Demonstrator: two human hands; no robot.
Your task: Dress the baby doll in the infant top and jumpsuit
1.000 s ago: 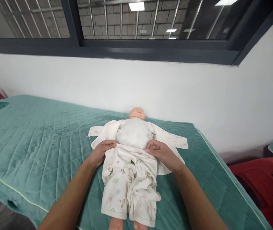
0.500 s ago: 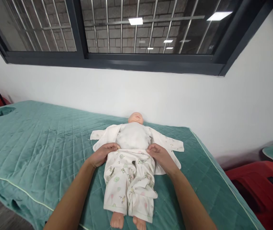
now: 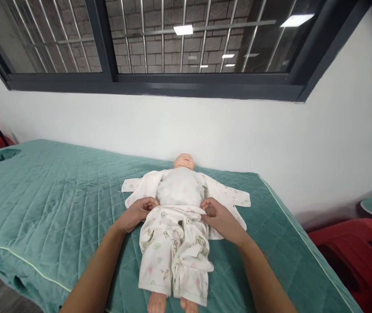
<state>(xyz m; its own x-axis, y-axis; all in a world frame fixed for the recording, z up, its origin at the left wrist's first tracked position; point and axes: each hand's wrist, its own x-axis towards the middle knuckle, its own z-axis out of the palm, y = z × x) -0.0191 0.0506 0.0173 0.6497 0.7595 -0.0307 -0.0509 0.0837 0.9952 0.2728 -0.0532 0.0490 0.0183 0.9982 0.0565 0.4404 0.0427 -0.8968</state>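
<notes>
A baby doll (image 3: 184,161) lies on its back on a green quilted cover, its head toward the wall and its bare feet toward me. Printed white pants (image 3: 160,243) cover its legs up to the waist. Its white jacket (image 3: 221,191) is spread wide, with both sleeves out to the sides and the pale torso showing. My left hand (image 3: 138,212) pinches the pants' waistband at the doll's hip on the left. On the opposite hip, my right hand (image 3: 220,217) has its fingers closed on the waistband, which is folded slightly there.
The green quilted cover (image 3: 58,195) spreads over a bed with a hole (image 3: 1,155) at its far left. Behind it rises a white wall (image 3: 124,124) with a barred window (image 3: 186,48). A red chair-like object (image 3: 352,256) stands at the right.
Both hands still hold the waistband. At the right side, its edge has shifted and folded a little under my right fingers. The view has tilted slightly.
</notes>
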